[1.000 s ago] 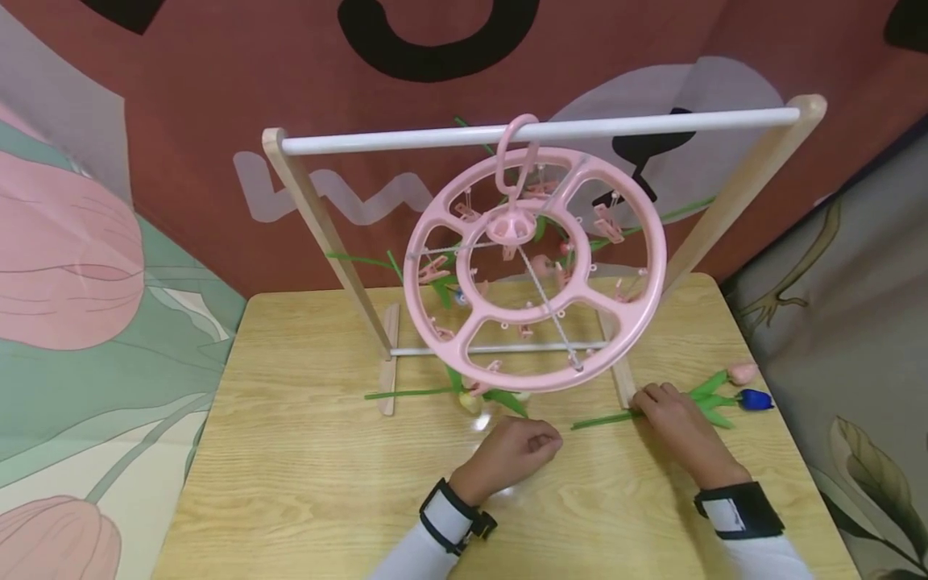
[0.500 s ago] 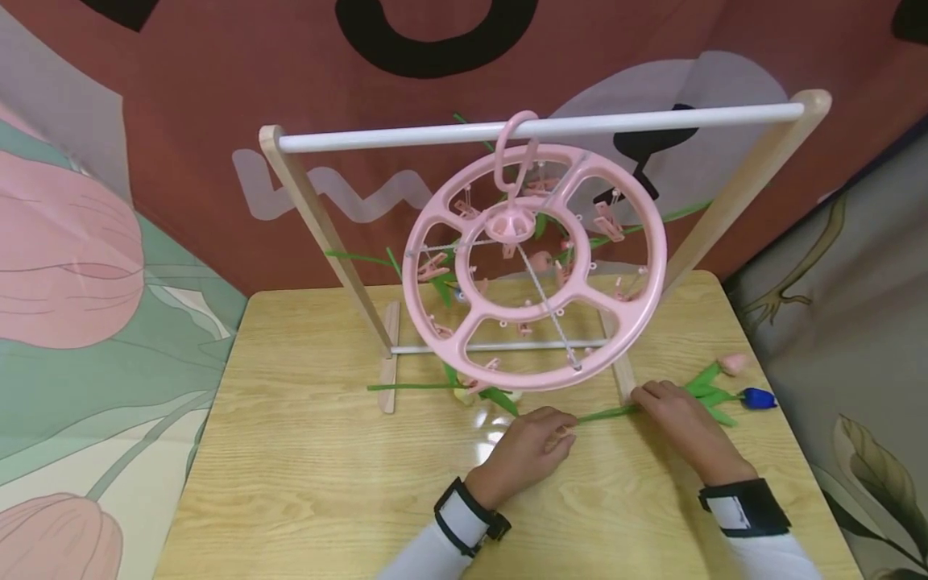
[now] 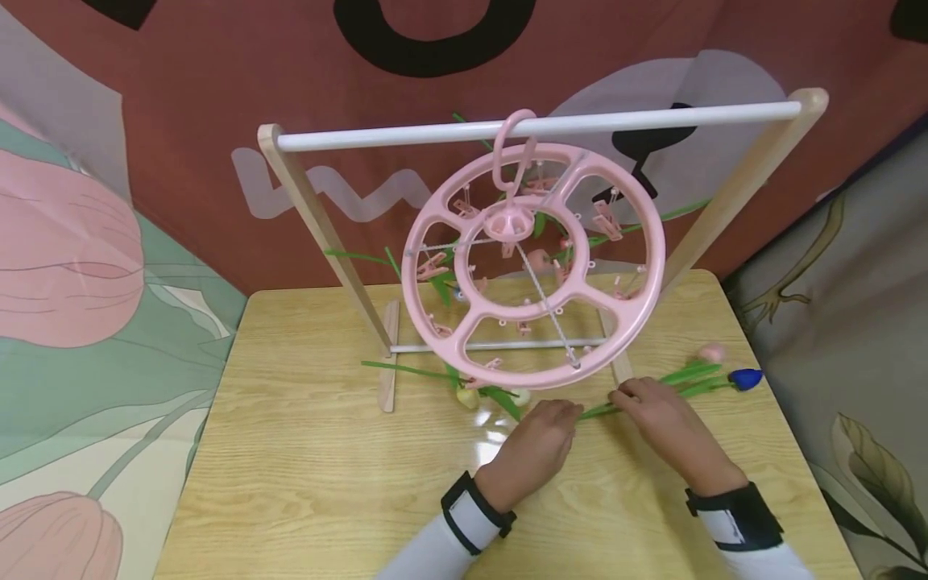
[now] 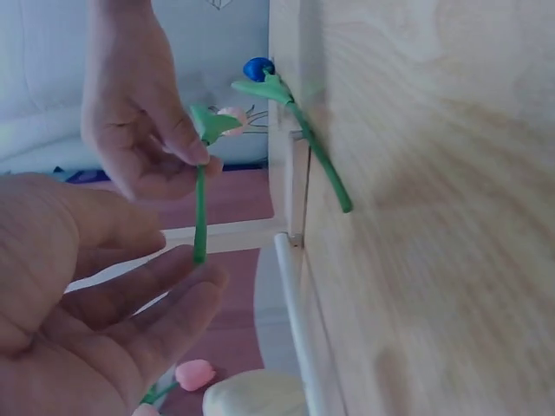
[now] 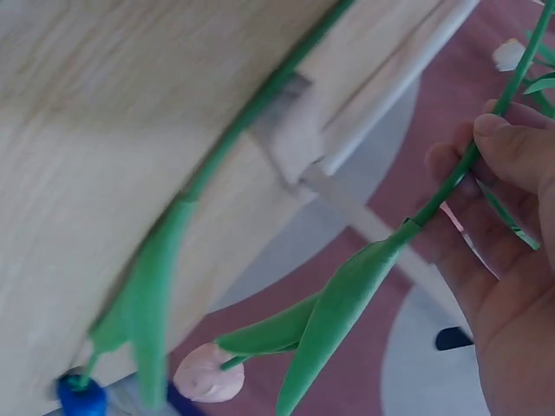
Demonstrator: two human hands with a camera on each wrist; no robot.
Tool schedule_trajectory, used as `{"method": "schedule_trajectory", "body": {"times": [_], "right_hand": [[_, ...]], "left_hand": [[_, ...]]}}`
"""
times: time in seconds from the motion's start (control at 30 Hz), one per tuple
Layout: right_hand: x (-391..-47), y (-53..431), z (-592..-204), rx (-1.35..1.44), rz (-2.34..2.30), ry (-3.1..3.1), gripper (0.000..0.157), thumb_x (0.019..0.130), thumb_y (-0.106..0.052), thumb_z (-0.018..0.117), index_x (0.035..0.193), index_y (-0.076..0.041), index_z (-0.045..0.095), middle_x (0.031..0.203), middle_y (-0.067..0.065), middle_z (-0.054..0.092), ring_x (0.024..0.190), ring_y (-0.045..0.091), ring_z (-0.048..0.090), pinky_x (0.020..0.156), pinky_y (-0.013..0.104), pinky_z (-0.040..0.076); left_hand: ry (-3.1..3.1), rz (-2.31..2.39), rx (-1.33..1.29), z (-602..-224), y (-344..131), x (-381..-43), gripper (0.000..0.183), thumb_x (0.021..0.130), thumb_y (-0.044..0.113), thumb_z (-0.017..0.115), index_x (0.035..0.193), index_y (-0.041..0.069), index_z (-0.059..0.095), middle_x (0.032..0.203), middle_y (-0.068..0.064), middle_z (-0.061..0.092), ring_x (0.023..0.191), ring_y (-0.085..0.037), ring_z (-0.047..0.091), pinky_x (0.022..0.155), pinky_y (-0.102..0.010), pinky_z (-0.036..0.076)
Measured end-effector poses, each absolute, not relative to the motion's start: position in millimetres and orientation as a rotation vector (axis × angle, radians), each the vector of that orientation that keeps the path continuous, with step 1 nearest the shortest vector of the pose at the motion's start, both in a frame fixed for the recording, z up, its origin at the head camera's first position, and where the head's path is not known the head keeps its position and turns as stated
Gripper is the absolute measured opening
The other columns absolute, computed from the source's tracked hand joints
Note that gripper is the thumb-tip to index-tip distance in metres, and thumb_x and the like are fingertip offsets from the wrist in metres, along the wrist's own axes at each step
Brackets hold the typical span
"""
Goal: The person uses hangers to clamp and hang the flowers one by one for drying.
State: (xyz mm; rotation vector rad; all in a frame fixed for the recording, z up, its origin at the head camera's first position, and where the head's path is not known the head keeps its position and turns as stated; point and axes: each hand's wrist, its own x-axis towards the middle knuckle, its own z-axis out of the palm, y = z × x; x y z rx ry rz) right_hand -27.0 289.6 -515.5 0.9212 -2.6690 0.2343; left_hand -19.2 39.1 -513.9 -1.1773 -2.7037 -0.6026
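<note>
My right hand (image 3: 667, 427) pinches the green stem of an artificial pink tulip (image 5: 347, 303) between thumb and fingers, holding it above the table. Its pale pink head (image 5: 208, 373) points away from the palm. A blue tulip (image 3: 745, 379) lies on the wooden table beside that hand. My left hand (image 3: 532, 443) is at the stem's free end; in the left wrist view its fingers (image 4: 186, 303) are spread and loosely bent, fingertips right at the stem tip, with the thumb apart from it.
A pink round clip hanger (image 3: 510, 223) hangs from the white bar (image 3: 406, 137) of a wooden stand, over the table (image 3: 290, 451). Several tulips hang in its clips, among them a yellow one (image 3: 468, 397) and a white one (image 3: 520, 396) near my left hand.
My right hand has picked up the pink tulip from beside the blue one and shifted slightly left. My left hand has moved right and forward to the stem end.
</note>
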Motion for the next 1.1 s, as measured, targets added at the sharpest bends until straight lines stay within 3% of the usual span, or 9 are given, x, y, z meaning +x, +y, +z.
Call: {"method": "schedule_trajectory", "body": {"times": [0.23,0.33,0.43,0.63,0.83,0.9,1.0,1.07,1.1], "right_hand": [[-21.3,269.3,-503.6,0.972,0.191,-2.639,0.033,0.076,0.009,0.075,0.105,-0.006,0.073,0.101,0.012,0.069,0.09,0.028,0.065,0.072,0.041,0.06],[-18.8,259.1,-499.3,1.004,0.188,-2.584,0.02,0.091,0.002,0.058,0.103,-0.006,0.073,0.099,0.01,0.067,0.089,0.028,0.065,0.068,0.041,0.058],[-15.4,251.7,-497.6,1.006,0.192,-2.558,0.028,0.1,-0.005,0.045,0.103,-0.005,0.072,0.099,0.009,0.067,0.088,0.027,0.065,0.067,0.04,0.058],[-6.5,249.2,-498.2,0.965,0.262,-2.612,0.028,0.088,-0.002,0.057,0.111,-0.004,0.072,0.107,0.01,0.07,0.097,0.026,0.067,0.079,0.041,0.06],[-5.7,261.6,-495.6,0.887,0.293,-2.593,0.034,0.107,-0.013,0.041,0.113,0.001,0.071,0.107,0.013,0.071,0.099,0.03,0.067,0.087,0.048,0.059],[-6.3,267.2,-494.0,0.855,0.319,-2.59,0.049,0.114,-0.027,0.032,0.111,0.001,0.072,0.105,0.013,0.072,0.1,0.031,0.067,0.091,0.055,0.058],[-7.8,275.1,-491.8,0.8,0.361,-2.593,0.068,0.112,-0.045,0.021,0.107,-0.003,0.074,0.102,0.011,0.073,0.099,0.03,0.069,0.096,0.064,0.054],[-9.5,280.1,-491.1,0.777,0.392,-2.59,0.068,0.111,-0.048,0.023,0.106,-0.004,0.075,0.101,0.01,0.075,0.098,0.031,0.07,0.094,0.067,0.053],[-10.2,282.5,-490.5,0.774,0.414,-2.593,0.057,0.112,-0.043,0.034,0.106,-0.004,0.075,0.102,0.011,0.075,0.097,0.032,0.07,0.094,0.068,0.052]], "left_hand": [[-2.688,-0.483,-1.142,-507.0,42.0,-18.4,0.029,0.094,0.004,0.071,0.123,0.008,0.073,0.115,-0.005,0.073,0.103,-0.015,0.071,0.087,-0.018,0.06],[-2.691,-0.447,-1.106,-506.5,40.3,-17.3,0.028,0.09,0.001,0.074,0.117,0.01,0.075,0.103,-0.001,0.073,0.092,-0.012,0.07,0.075,-0.016,0.059],[-2.682,-0.446,-1.055,-505.3,35.7,-16.4,0.028,0.086,-0.003,0.076,0.109,0.012,0.077,0.092,0.002,0.071,0.083,-0.009,0.068,0.068,-0.015,0.057],[-2.646,-0.475,-0.959,-500.6,18.6,-15.2,0.037,0.075,-0.01,0.077,0.102,0.014,0.08,0.09,0.002,0.073,0.08,-0.011,0.069,0.068,-0.016,0.058],[-2.677,-0.542,-0.928,-492.8,-1.1,-11.6,0.035,0.078,-0.014,0.076,0.1,0.011,0.08,0.088,0.0,0.073,0.078,-0.011,0.07,0.065,-0.015,0.058],[-2.673,-0.541,-0.918,-489.1,-7.4,-9.5,0.034,0.077,-0.016,0.075,0.098,0.011,0.08,0.086,0.0,0.072,0.076,-0.011,0.069,0.065,-0.016,0.058],[-2.649,-0.538,-0.901,-481.6,-16.3,-6.7,0.034,0.075,-0.017,0.075,0.096,0.011,0.08,0.083,0.0,0.071,0.074,-0.011,0.067,0.065,-0.018,0.058],[-2.638,-0.538,-0.885,-476.4,-21.8,-5.8,0.034,0.075,-0.017,0.075,0.096,0.011,0.08,0.083,0.0,0.07,0.075,-0.012,0.067,0.066,-0.019,0.059],[-2.636,-0.547,-0.877,-473.8,-24.5,-5.5,0.033,0.076,-0.016,0.075,0.096,0.011,0.08,0.084,0.0,0.071,0.076,-0.012,0.068,0.066,-0.02,0.06]]}}
